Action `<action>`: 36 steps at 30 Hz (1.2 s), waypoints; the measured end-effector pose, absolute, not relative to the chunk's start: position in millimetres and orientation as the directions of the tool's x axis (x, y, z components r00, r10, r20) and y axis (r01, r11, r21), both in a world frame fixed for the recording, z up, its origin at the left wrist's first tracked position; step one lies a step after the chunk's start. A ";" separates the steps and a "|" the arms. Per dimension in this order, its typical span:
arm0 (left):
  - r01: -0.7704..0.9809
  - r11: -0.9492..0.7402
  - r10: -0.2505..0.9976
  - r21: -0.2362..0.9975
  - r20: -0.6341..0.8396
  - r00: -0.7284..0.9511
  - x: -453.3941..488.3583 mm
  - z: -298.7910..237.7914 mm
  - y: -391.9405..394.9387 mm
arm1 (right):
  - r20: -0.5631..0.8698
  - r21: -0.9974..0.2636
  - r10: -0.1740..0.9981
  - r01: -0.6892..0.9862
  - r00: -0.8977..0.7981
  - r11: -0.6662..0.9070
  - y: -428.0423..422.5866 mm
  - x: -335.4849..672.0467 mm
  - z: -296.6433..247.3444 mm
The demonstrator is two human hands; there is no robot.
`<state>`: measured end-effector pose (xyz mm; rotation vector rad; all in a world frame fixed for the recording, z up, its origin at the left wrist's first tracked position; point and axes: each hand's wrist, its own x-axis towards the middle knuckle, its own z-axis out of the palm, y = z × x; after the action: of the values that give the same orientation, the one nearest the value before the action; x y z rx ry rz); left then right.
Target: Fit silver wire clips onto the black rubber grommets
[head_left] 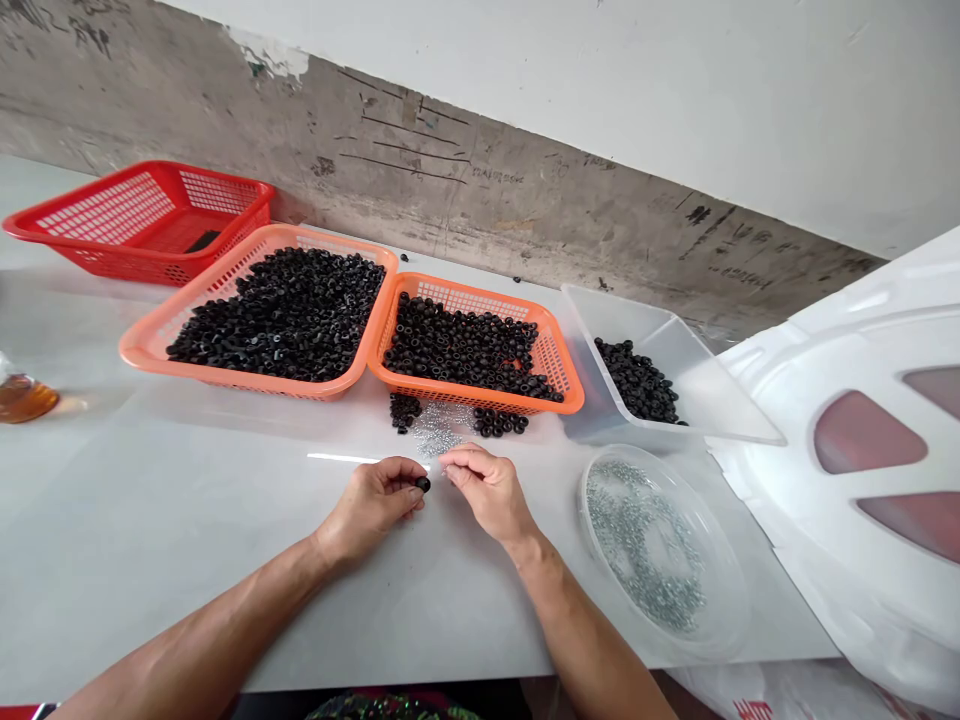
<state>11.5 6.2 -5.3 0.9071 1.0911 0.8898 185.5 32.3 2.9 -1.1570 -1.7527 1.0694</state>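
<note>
My left hand (pixel 377 503) pinches a small black ring-shaped part (pixel 424 484) between thumb and fingers, just above the white table (pixel 187 520). My right hand (pixel 485 485) sits close beside it, fingers pinched together on something too small to make out. Just beyond both hands lie a little heap of shiny metal springs (pixel 436 428) and two small clusters of black parts (pixel 495 423) on the table.
Two orange baskets (pixel 142 345) (pixel 574 385) hold many black parts. A red basket (pixel 112 215) stands far left. A clear tub (pixel 720 395) with black parts and a clear round dish (pixel 731 600) of metal bits sit right. White moulded plastic (pixel 862 330) lies far right.
</note>
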 end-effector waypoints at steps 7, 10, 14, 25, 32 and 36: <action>-0.211 0.381 0.907 0.900 -0.319 0.276 12.3 -4.4 5.6 | 0.300 -0.833 0.887 0.356 -0.351 0.423 18.5 173.2 10.0; -0.229 0.409 0.900 0.883 -0.350 0.258 12.2 -3.3 5.9 | 0.278 -0.797 0.892 0.433 -0.355 0.421 19.1 177.5 11.9; -0.186 0.393 0.906 0.901 -0.343 0.249 12.4 -3.7 6.2 | 0.263 -0.772 0.867 0.446 -0.424 0.453 19.7 180.0 12.6; -0.205 0.386 0.906 0.899 -0.328 0.268 10.9 -3.1 6.8 | 0.171 -0.777 0.939 0.546 -0.297 0.314 29.6 197.9 14.8; -0.416 0.460 0.881 0.784 -0.346 0.323 6.8 -5.7 8.9 | 0.034 -0.540 0.937 0.782 -0.349 0.311 43.9 220.6 10.2; -0.432 0.466 0.877 0.772 -0.338 0.342 7.0 -4.8 9.4 | 0.051 -0.370 0.926 0.854 -0.374 0.366 43.7 211.4 -0.8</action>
<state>7.0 9.4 -4.8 0.6311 0.8313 0.9288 211.4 43.7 -0.8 -1.5868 -2.3781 0.4142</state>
